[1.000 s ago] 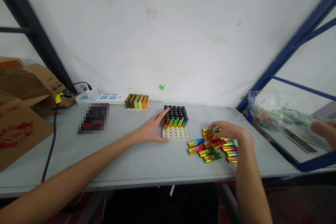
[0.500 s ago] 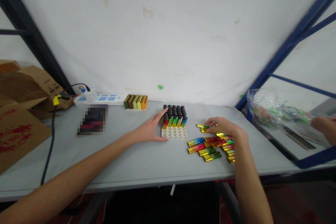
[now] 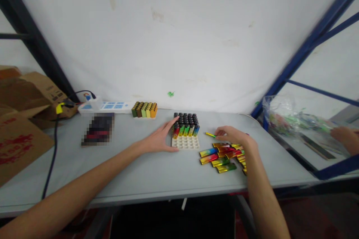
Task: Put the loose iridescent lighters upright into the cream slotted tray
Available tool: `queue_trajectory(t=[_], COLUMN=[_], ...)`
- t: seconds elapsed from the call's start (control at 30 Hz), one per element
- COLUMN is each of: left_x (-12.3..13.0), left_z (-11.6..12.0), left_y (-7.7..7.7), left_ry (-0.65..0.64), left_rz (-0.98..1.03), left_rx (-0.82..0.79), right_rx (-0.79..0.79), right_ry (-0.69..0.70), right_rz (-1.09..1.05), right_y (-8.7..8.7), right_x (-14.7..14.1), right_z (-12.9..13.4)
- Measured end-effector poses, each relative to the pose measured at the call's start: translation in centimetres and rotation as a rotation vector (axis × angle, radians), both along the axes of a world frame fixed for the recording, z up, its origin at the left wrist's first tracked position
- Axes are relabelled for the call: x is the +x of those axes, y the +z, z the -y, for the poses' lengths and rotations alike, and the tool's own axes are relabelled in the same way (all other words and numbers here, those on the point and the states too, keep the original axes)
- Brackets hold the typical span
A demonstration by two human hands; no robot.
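A white holed tray [image 3: 185,143] stands at the middle of the table, its back rows filled with upright lighters [image 3: 186,129] with black tops and colourful shiny bodies. The front rows of holes are bare. My left hand [image 3: 159,138] is open, thumb and fingers spread along the tray's left side; the thumb rests by its front corner. To the right of the tray, my right hand [image 3: 231,135] is closed on a shiny green-and-yellow lighter [image 3: 210,134], which points left. Loose metallic lighters [image 3: 221,155] lie in a pile below that hand, partly hidden by the forearm.
A second block of lighters [image 3: 144,109] stands near the wall, beside a white power strip [image 3: 116,106]. A pixelated dark item [image 3: 98,130] lies at left, near a cardboard box [image 3: 22,138] and black cable [image 3: 53,153]. Another person's hand [image 3: 344,138] shows beyond the blue frame [image 3: 297,50].
My right hand has shifted slightly left with a lighter now sticking out of its fingers. Lighters seen under that hand before no longer show there. My left hand stays at the tray.
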State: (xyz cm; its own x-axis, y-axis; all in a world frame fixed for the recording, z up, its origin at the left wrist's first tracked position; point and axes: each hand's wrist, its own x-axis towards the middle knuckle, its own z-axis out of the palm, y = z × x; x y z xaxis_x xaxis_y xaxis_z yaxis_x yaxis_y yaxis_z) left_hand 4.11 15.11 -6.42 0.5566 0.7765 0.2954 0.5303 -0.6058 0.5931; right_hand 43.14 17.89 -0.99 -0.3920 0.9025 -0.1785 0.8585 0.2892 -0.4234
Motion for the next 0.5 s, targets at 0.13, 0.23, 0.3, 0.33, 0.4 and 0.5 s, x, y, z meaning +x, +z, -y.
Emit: queue_trajectory(t=[0.13, 0.23, 0.3, 0.33, 0.4, 0.5], left_x=[0.0, 0.0, 0.1, 0.1, 0.1, 0.1], left_z=[0.0, 0.0, 0.0, 0.0, 0.0, 0.0], left_y=[0.0, 0.1, 0.2, 0.2, 0.2, 0.1], left_ry=[-0.001, -0.008, -0.007, -0.007, -0.009, -0.012], left_rz=[-0.004, -0.005, -0.007, -0.009, -0.009, -0.005], left_rx=[0.004, 0.000, -0.003, -0.004, -0.005, -0.001], right_rx=[0.149, 0.268, 0.322, 0.333, 0.323, 0.319], right_ry=[-0.024, -0.031, 0.030, 0.080, 0.192, 0.291], right_rz=[0.015, -0.041, -0.111, -0.155, -0.245, -0.385], right_y=[0.8, 2.0, 3.0, 3.5, 4.3, 4.8], right_x=[-0.6, -1.3, -2.1, -2.7, -4.1, -6.5], right_z=[0.2, 1.1, 2.1, 2.7, 3.8, 5.0])
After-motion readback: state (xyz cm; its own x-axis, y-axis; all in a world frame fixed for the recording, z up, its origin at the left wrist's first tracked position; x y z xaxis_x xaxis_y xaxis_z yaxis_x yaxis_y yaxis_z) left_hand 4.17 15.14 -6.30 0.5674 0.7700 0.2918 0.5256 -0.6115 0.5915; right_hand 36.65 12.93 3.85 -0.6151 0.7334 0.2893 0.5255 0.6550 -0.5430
